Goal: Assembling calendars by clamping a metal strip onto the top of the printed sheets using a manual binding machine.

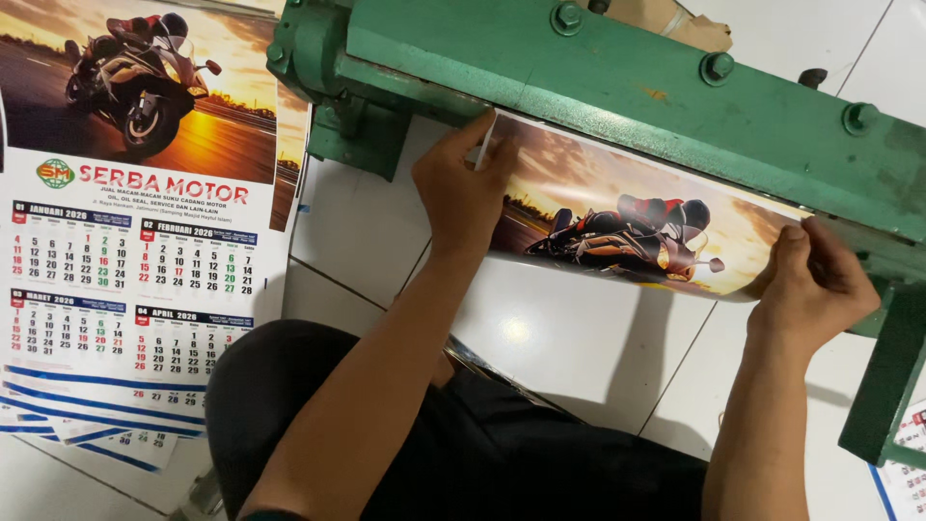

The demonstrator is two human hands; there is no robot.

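The left hand (461,183) pinches the left edge of a glossy motorcycle poster sheet (617,227), while the right hand (815,285) grips its right edge, both hands closed on the paper. The sheet's far edge lies tucked under the bar of a green metal machine (675,96) standing on the white tiled floor (579,338). A stack of printed calendars (125,241) lies on the floor to the left, well apart from the hands
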